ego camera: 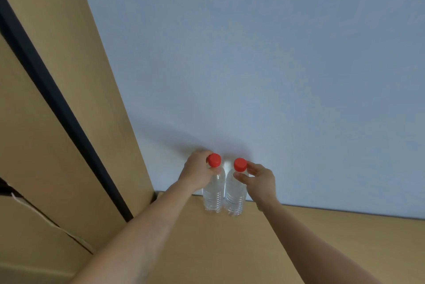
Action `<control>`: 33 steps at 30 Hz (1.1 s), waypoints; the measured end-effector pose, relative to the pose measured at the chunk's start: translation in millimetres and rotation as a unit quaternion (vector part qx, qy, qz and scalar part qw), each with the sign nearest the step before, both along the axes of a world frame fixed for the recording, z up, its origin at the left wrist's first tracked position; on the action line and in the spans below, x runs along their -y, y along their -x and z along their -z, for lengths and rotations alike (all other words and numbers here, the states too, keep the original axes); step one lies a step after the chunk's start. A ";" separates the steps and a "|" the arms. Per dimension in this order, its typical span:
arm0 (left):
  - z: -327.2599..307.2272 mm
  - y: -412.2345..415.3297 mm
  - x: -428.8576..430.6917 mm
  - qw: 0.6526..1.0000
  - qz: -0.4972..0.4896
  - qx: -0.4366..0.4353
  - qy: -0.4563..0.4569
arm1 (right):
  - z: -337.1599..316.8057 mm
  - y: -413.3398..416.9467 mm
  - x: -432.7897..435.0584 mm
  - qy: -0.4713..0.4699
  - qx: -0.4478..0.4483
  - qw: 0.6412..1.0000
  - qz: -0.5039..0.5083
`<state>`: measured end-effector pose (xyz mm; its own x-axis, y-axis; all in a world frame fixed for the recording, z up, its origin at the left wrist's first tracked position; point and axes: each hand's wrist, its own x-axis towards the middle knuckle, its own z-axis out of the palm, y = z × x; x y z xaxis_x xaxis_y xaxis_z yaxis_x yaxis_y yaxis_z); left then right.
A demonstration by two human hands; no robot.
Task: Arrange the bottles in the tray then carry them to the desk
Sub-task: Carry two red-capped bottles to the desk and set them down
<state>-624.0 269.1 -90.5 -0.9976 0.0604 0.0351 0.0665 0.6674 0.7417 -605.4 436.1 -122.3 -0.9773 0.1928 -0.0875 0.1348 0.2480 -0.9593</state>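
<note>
Clear plastic, red-capped left bottle and matching right bottle are standing upright, side by side, on the tan counter against the pale wall. The left hand is gripping one neck from its outer side, and the right hand fingers are pinching the other likewise.

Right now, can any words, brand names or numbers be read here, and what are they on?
None can be read. The left bottle and right bottle are clear plastic with no label showing; the left hand and right hand partly cover their necks. The left cap and right cap look plain red; any embossing is too small to tell. The wall and the brown boards bear no print.
</note>
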 end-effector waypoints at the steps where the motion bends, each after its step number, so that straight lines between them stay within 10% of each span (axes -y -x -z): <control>1: 4.4 2.1 1.9 1.000 0.001 0.002 -0.002 | 1.1 1.7 2.6 0.000 0.001 1.000 0.010; 9: 15.4 -1.1 5.9 0.994 -0.058 0.071 -0.054 | -2.9 -12.3 14.0 -0.094 -0.009 0.996 0.000; 14: 13.4 -55.6 14.3 0.982 -0.076 -0.142 -0.102 | 9.8 -78.2 -16.7 -0.071 0.007 0.996 0.053; 23: 126.8 -218.9 -77.6 0.945 0.275 0.170 0.043 | 83.1 -280.3 -89.1 0.040 0.134 0.959 0.248; 33: 103.7 -376.9 -294.3 0.799 0.586 0.062 0.117 | 69.3 -541.1 -191.7 0.084 0.004 0.825 0.559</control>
